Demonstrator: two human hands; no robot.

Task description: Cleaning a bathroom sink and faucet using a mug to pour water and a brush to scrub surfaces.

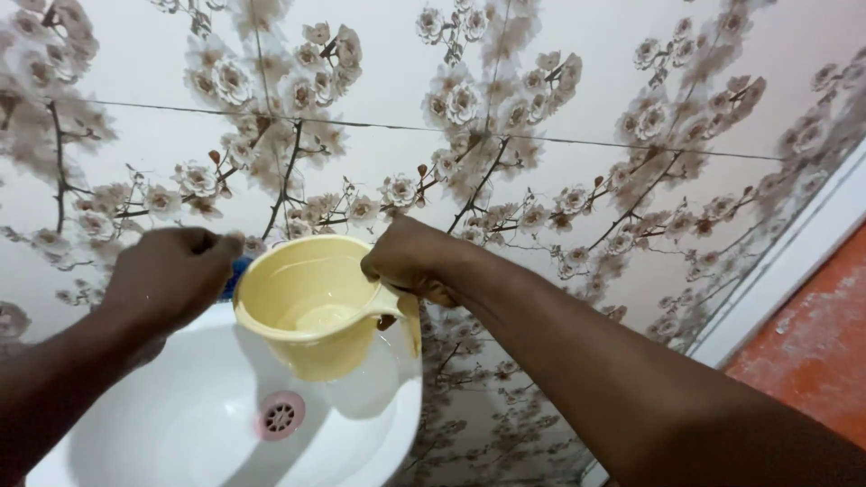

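Pale yellow plastic, the jug [311, 302] sits at the centre of the frame, held over the upper rim of the white sink [180, 424] and tilted a little toward the camera. A shallow pool of water shows in its bottom. The right hand [406, 260] is clenched around the jug's handle on the right side of the jug, with the forearm running down to the lower right corner. The left hand [171, 271], left of centre, is closed over something blue [236, 275] just beside the jug's left rim; it may be a tap, but the fingers hide most of it. Below the jug, in the lower middle of the frame, the sink's pinkish drain [280, 415] lies in the jug's shadow. Behind everything, a wall [541, 108] covered with blossom-and-branch patterned panels fills the upper frame. At the far right, a white strip [794, 261] borders a reddish-orange surface [812, 352].
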